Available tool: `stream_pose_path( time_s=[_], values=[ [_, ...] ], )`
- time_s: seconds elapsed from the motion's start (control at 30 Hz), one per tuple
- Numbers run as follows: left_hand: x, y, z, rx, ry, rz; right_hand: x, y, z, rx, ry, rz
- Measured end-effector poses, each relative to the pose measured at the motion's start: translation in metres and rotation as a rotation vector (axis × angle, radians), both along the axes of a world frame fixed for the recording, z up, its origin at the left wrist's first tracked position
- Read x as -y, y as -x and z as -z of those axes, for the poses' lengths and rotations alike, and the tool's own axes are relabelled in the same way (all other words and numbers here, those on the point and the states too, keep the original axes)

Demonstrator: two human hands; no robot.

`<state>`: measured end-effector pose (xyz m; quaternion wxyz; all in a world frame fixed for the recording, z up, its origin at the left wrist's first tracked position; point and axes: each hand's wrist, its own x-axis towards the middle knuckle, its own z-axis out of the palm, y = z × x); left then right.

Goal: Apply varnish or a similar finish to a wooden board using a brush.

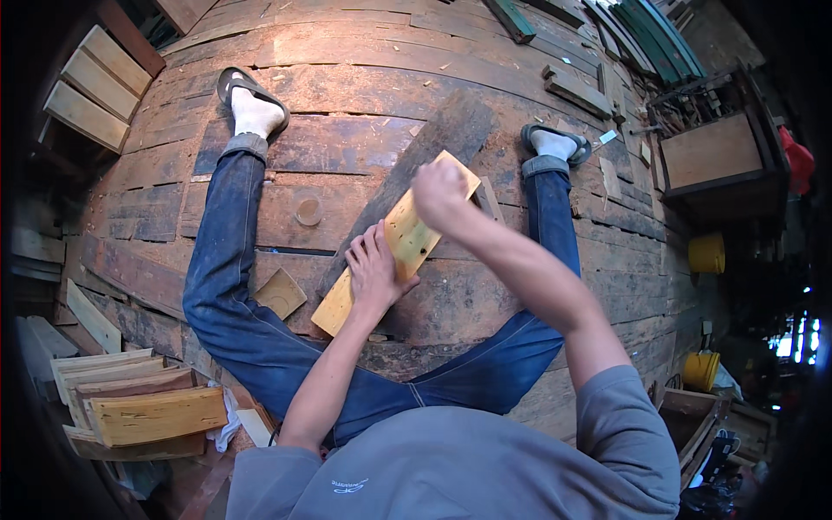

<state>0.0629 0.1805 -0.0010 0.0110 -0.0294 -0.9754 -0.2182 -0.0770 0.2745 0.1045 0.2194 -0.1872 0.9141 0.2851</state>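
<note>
So, the only writing I can spot is a small pale logo with lettering on the grey T-shirt (pixel 485 459), near 6 o'clock, and it's too small to read properly.

Containers: a yellow bucket (pixel 706 254) sits at 3 o'clock, another yellow bucket (pixel 700 371) at 4, contents too dark to tell. A wooden box (pixel 712 154) at 2 o'clock has a jumble of dark bits on top. The small round dish (pixel 308 209) at 10 o'clock might be a lid, can't tell.

The yellow board (pixel 407 232) is dead centre, flat-faced with dark specks, slanting from 1 to 7 o'clock, partly over a rough dark plank (pixel 433 137). Left hand (pixel 378 269) is spread on its lower half, fingers apart. Right hand (pixel 440 195) is balled up over the top end, blurry, so no idea if it's gripping anything.

Floor (pixel 347 139) is worn planks dusted with shavings. Stacked curved boards (pixel 156 416) at 8 o'clock.
</note>
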Motion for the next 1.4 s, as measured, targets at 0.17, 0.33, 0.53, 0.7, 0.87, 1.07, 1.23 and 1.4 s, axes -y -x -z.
stream_pose_path(
  time_s=[0.17,0.33,0.53,0.7,0.87,1.07,1.23,1.4],
  values=[
    [-0.001,-0.006,-0.002,-0.06,-0.028,-0.076,0.021,-0.016,-0.022,0.171,0.079,-0.072],
    [-0.002,-0.007,-0.003,-0.069,-0.025,-0.058,-0.054,0.066,-0.033,0.307,0.091,0.103],
    [-0.005,-0.006,-0.003,-0.058,0.024,-0.04,-0.138,0.116,-0.037,0.176,0.099,0.427],
    [-0.004,-0.001,-0.005,-0.014,-0.024,-0.002,-0.197,0.065,-0.03,-0.251,0.673,0.478],
    [0.007,0.0,-0.014,-0.176,-0.125,0.031,-0.242,-0.085,0.007,-0.036,1.81,0.871],
    [0.015,0.003,-0.03,-0.539,-0.232,0.217,-0.246,-0.182,0.038,0.032,2.288,1.186],
    [0.0,-0.002,-0.038,-0.693,-0.288,0.278,-0.245,-0.192,0.025,0.036,2.374,1.082],
    [-0.009,-0.006,-0.042,-0.729,-0.323,0.313,-0.243,-0.195,-0.005,-0.018,2.414,0.959]
  ],
)
